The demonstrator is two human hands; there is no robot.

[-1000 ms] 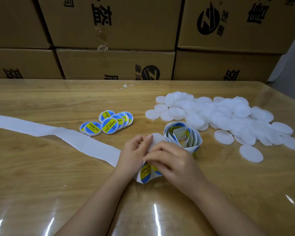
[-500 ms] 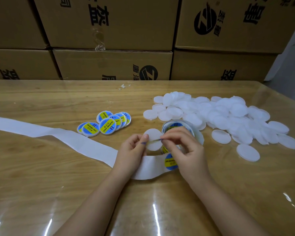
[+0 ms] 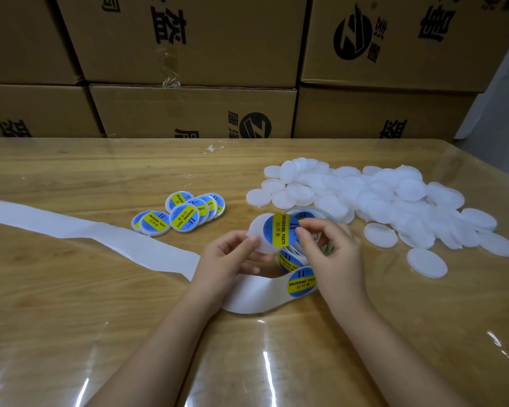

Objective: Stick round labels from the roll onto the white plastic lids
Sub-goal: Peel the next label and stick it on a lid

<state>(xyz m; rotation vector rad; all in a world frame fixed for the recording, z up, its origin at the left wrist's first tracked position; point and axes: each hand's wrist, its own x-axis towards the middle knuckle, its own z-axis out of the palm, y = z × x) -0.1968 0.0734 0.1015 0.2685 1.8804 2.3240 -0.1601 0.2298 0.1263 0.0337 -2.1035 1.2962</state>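
Left hand (image 3: 229, 254): pinches a white lid (image 3: 257, 230) by its edge, above the desk (image 3: 71, 289)
Right hand (image 3: 326, 248): pinches the round label (image 3: 279, 230) at its right edge (blue and yellow), laid against the lid
Roll (image 3: 294, 259): on the desk beneath both hands
Plain lids (image 3: 394, 201): heaped at right

- Label roll (image 3: 288, 258): mostly behind the right hand (image 3: 332, 259) and the held lid (image 3: 257, 230); only the lower coils and a bit of top rim show.
- Held lid: right part covered by the label (image 3: 279, 230); lower rim behind the left hand (image 3: 227, 259).
- Backing strip (image 3: 71, 224): cut off at the left edge; one stretch hidden behind the left wrist.
- Cardboard boxes (image 3: 188, 39): cut by the top and left edges; print partial.
- Loose lids (image 3: 394, 201): overlapping; count cannot be told.
- Label's fine print: too small to read.
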